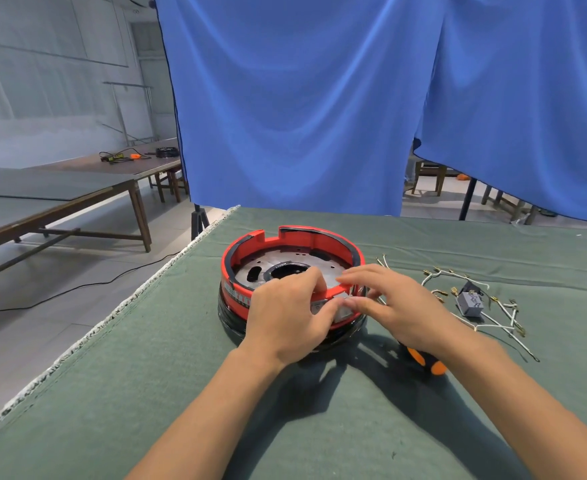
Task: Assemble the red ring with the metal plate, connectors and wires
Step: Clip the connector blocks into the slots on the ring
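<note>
Well, starting at my left, the table (139, 375) under its green cloth carries the red ring (250, 242), which sits near the middle on a black base (229, 318). Inside it I see the metal plate (268, 263) already lying flat, with its round central opening showing, so I judge that step done. My left hand (285, 320) curls over the ring's near rim, its fingers pinching a small pale part (319, 306) against the outside wall; I cannot tell exactly what that piece is. My right hand (394, 306) meets it at the same spot, fingertips reaching over the rim while the thumb presses the pale part from outside, so both grips are closed on that piece at the ring's front edge. Further right, an orange-and-black tool (423, 360) lies just beside my right wrist. Beyond it the white wires (493, 322) with their brass terminals lie loose on the cloth, around a small grey block (470, 304), apart from the ring. By my reading, the wiring is not yet begun.
</note>
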Available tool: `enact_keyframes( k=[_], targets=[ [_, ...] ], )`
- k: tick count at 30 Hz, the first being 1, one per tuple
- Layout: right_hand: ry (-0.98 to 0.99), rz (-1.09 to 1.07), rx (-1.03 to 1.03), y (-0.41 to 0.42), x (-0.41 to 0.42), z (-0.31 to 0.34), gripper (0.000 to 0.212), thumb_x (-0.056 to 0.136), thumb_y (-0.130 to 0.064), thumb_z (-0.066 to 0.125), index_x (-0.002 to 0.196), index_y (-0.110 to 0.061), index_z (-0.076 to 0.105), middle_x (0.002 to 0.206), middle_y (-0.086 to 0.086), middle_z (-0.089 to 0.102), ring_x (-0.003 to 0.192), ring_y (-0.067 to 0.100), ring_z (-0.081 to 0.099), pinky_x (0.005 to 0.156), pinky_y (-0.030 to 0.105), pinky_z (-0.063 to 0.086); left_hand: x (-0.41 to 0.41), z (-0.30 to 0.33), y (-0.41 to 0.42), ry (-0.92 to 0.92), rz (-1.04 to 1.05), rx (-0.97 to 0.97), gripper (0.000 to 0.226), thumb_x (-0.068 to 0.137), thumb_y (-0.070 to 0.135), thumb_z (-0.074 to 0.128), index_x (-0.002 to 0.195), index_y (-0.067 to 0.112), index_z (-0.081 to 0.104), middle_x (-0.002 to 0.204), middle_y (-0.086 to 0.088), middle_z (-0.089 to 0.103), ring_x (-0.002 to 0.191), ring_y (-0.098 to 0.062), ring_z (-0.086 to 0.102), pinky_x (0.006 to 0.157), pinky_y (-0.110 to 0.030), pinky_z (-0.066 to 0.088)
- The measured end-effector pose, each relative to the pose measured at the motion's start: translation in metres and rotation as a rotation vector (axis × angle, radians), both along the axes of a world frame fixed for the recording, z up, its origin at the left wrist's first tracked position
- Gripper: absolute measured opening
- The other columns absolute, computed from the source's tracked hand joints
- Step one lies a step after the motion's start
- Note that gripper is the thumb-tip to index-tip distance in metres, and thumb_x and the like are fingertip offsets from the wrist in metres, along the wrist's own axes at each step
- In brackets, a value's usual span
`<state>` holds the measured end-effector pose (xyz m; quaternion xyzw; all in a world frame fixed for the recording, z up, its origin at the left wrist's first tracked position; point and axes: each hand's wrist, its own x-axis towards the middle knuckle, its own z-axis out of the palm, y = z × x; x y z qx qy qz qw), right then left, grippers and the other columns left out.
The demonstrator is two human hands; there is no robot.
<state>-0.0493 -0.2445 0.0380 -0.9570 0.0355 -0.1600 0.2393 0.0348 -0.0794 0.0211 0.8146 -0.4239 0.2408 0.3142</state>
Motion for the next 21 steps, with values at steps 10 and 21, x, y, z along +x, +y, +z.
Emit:
enact_keyframes(
  k=[10,21],
  targets=[
    [0.004,0.001,0.057,0.0018,0.0018,0.0052,0.022,0.087,-0.038,0.064,0.108,-0.031,0.062,0.110,-0.015,0.056,0.100,0.010,0.055,0.091,0.039,0.045,0.0011,-0.0007,0.0039,0.027,-0.062,-0.028,0.031,0.084,0.050,0.059,0.083,0.020,0.067,0.070,0.007,0.067,0.065,-0.016,0.060,0.059,-0.026,0.039],
    [-0.099,-0.065,0.035,0.0048,0.0005,0.0000,0.017,0.083,-0.044,0.067,0.097,-0.036,0.064,0.096,-0.016,0.058,0.085,0.005,0.054,0.079,0.033,0.046,0.0009,-0.0006,0.0040,0.037,-0.097,-0.004,0.026,0.085,0.045,0.057,0.093,0.021,0.065,0.083,0.008,0.070,0.077,-0.015,0.062,0.071,-0.033,0.046]
  ],
)
